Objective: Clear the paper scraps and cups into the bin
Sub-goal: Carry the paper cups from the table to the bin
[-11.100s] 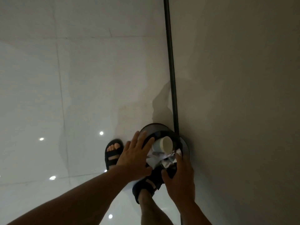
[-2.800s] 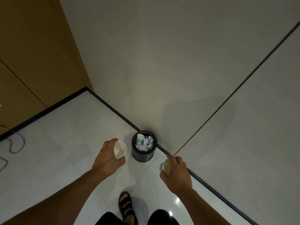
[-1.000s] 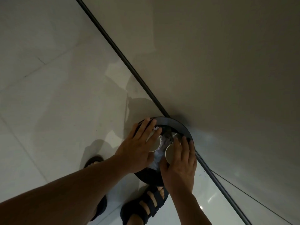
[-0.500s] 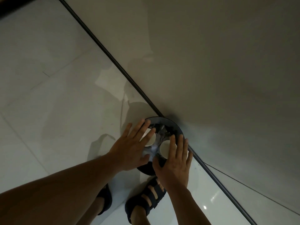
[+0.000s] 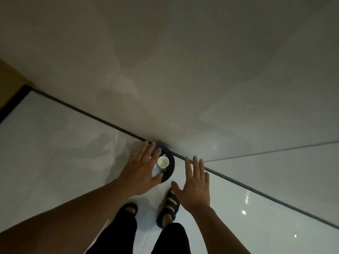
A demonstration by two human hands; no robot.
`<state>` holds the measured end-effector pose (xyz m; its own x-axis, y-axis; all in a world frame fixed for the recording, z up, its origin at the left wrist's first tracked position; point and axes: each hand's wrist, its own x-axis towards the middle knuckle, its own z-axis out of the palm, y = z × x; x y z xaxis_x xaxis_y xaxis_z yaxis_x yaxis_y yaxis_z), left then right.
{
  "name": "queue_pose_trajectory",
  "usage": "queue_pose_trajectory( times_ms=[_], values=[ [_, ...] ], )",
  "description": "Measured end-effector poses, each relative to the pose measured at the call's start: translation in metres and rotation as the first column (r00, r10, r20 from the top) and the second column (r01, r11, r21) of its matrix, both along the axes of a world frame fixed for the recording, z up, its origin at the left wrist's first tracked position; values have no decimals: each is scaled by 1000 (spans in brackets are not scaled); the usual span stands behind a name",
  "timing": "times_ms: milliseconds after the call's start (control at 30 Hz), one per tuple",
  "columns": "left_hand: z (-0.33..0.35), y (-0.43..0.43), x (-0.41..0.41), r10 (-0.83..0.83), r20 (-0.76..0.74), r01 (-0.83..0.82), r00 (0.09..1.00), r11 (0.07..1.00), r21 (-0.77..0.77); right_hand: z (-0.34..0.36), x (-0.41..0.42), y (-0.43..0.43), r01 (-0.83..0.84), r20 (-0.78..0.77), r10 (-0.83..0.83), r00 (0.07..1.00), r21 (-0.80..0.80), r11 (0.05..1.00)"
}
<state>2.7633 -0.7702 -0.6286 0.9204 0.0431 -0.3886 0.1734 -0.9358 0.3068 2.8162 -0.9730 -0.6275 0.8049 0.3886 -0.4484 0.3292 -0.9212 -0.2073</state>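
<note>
A small round black bin stands on the floor against the base of the wall. A white paper cup sits upright in it on top of crumpled paper scraps. My left hand hovers over the bin's left half with fingers spread and straight, hiding part of the contents. My right hand is raised to the right of the bin, fingers straight and spread, holding nothing.
A grey wall rises behind the bin, with a dark skirting line along the glossy white tiled floor. My feet in black sandals stand just in front of the bin. A wooden panel shows far left.
Both hands have let go of the cups in the bin and lifted away, the right hand moving to the right of the bin. The view has pulled back and up.
</note>
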Motion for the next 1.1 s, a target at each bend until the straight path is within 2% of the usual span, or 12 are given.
queue_pose_trajectory(
  times_ms=[100,233,400,567,700,900,1100],
  values=[
    [54,-13,9,-117,40,119,992,992,-50,57,-19,-16,141,55,-140,989,-2,990],
    [118,-38,9,-323,90,325,942,946,-11,125,-68,-43,335,93,-333,938,-9,942],
    [185,-107,0,-553,120,559,825,829,-27,181,-143,-96,612,107,-611,785,17,790],
    [233,-204,-15,-748,157,758,645,652,-7,208,-219,-158,837,142,-841,522,104,537],
    [251,-293,-51,-859,164,868,485,495,24,216,-284,-211,934,155,-942,297,158,320],
    [259,-432,-151,-955,166,968,246,250,7,218,-410,-302,983,152,-988,-15,182,13],
    [260,-551,-265,-985,164,998,57,52,-38,222,-537,-377,952,157,-945,-287,158,-263]
  ],
)
